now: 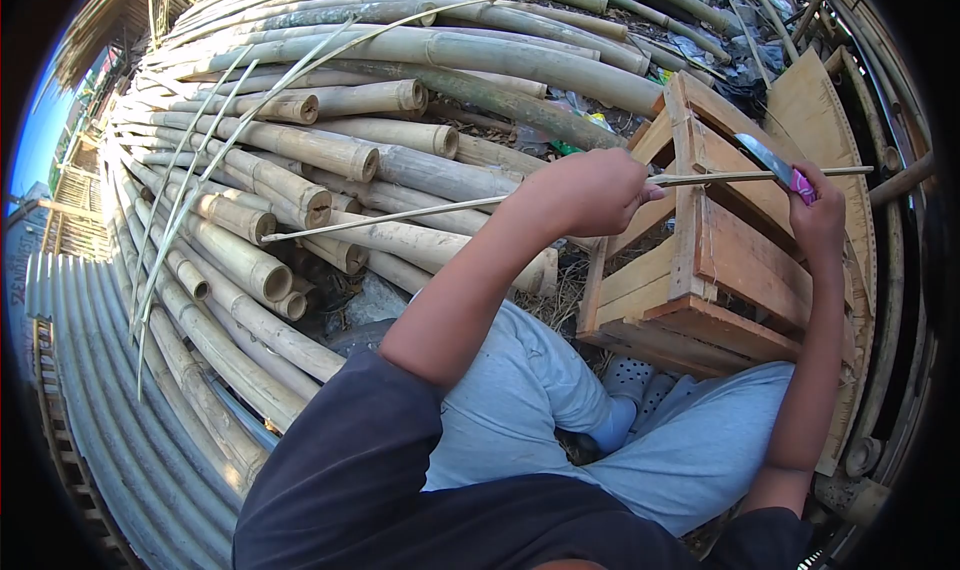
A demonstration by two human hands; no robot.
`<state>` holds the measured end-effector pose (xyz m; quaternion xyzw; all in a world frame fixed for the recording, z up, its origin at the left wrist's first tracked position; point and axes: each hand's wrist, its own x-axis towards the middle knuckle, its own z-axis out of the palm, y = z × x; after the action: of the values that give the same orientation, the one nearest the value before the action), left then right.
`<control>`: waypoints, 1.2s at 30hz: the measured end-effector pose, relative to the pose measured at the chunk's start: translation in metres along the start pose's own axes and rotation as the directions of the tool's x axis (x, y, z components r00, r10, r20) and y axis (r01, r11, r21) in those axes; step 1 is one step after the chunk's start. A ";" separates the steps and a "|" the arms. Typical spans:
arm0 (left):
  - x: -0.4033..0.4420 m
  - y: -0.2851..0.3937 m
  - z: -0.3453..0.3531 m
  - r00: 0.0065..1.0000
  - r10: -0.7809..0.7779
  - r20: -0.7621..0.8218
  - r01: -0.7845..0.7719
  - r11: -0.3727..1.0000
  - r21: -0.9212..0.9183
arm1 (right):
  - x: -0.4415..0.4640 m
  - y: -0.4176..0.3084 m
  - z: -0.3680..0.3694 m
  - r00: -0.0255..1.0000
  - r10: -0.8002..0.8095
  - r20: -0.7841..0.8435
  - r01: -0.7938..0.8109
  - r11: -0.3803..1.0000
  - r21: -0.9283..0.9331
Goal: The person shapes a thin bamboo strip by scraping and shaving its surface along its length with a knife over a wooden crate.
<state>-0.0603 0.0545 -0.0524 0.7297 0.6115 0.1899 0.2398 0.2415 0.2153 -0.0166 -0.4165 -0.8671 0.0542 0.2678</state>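
A long thin bamboo strip (410,213) runs across the head view, from over the poles at the left to past my right hand. My left hand (605,188) is closed round it near its middle. My right hand (818,213) grips a knife (768,158) by its pink handle. The silver blade points up and to the left, and it lies across the strip; whether it cuts into it I cannot tell. Below the strip, in front of my knees, stands a wooden crate (690,240) of slats.
Many bamboo poles (440,165) lie stacked at the left and ahead. Several slender pale strips (185,205) rest on them. Corrugated metal sheeting (110,390) borders the far left. A plywood board (825,120) leans behind the crate. My shoes (628,380) are close to the crate's base.
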 end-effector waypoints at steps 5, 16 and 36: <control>-0.002 0.006 -0.005 1.000 -0.026 -0.002 0.026 0.999 0.024 | 0.001 0.010 0.004 0.998 -0.057 -0.042 0.057 0.998 0.000; -0.001 0.005 -0.004 0.999 0.020 -0.035 -0.016 0.995 0.096 | 0.003 0.029 0.004 1.000 0.004 -0.022 -0.004 1.000 -0.009; -0.013 -0.016 -0.019 0.997 0.012 -0.070 -0.010 0.999 0.031 | -0.007 -0.007 0.018 0.999 -0.032 0.005 0.032 0.999 -0.019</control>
<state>-0.0858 0.0460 -0.0461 0.7296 0.6182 0.2074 0.2060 0.2312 0.2079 -0.0332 -0.4049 -0.8748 0.0426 0.2627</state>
